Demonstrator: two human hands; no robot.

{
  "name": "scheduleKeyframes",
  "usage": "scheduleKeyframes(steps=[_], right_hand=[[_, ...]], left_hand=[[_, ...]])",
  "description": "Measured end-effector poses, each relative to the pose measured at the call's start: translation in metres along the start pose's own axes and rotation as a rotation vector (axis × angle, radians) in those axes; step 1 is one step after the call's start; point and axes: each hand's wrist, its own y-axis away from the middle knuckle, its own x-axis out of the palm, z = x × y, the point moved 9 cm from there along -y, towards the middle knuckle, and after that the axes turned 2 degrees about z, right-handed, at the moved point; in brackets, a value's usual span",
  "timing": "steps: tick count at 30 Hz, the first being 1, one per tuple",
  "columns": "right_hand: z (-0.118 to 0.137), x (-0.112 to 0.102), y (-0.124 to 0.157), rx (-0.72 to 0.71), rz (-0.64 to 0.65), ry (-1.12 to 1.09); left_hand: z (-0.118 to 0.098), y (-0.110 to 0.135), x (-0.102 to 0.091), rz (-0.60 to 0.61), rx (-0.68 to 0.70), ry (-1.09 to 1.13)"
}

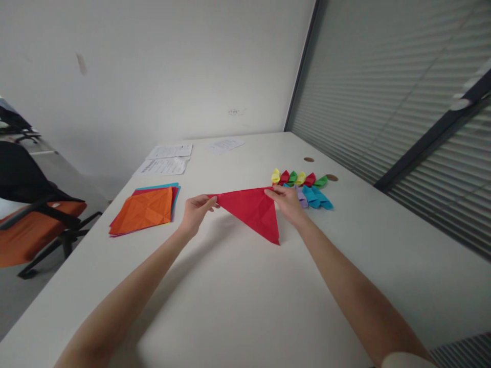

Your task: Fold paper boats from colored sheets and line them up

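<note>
A red paper folded into a triangle [253,209] lies on the white table [238,296], its point toward me. My left hand [196,212] pinches the triangle's left corner. My right hand [287,202] pinches its right corner. Both arms reach forward over the table. Just behind my right hand lies a row of small folded paper pieces [303,186] in yellow, red, green, purple and blue.
A stack of coloured paper sheets with an orange one on top [143,210] lies at the left. Printed white sheets [169,158] rest near the far edge. An orange office chair [34,220] stands left of the table. Window blinds [402,102] run along the right.
</note>
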Motion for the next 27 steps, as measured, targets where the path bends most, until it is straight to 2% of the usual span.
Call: scheduleKeyframes(steps=[4,9,14,18,23,27], right_hand=[[0.027,-0.009,-0.019,-0.030,-0.039,-0.055],[0.039,-0.015,-0.022,-0.064,-0.093,-0.102],[0.038,-0.021,-0.019,-0.065,-0.106,-0.116],[0.041,-0.020,-0.015,-0.043,-0.076,-0.152],[0.059,-0.023,-0.009,-0.096,-0.075,-0.156],[0.067,-0.027,-0.005,-0.106,-0.097,-0.136]], left_hand=[[-0.016,-0.025,0.001,0.009,-0.041,0.008],[-0.039,-0.041,0.005,-0.024,0.056,0.050],[-0.055,-0.033,0.005,-0.022,0.181,-0.047],[-0.065,-0.023,0.004,-0.003,0.188,-0.105],[-0.074,-0.015,0.008,-0.016,0.163,-0.105],[-0.079,-0.010,0.010,-0.041,0.206,-0.099]])
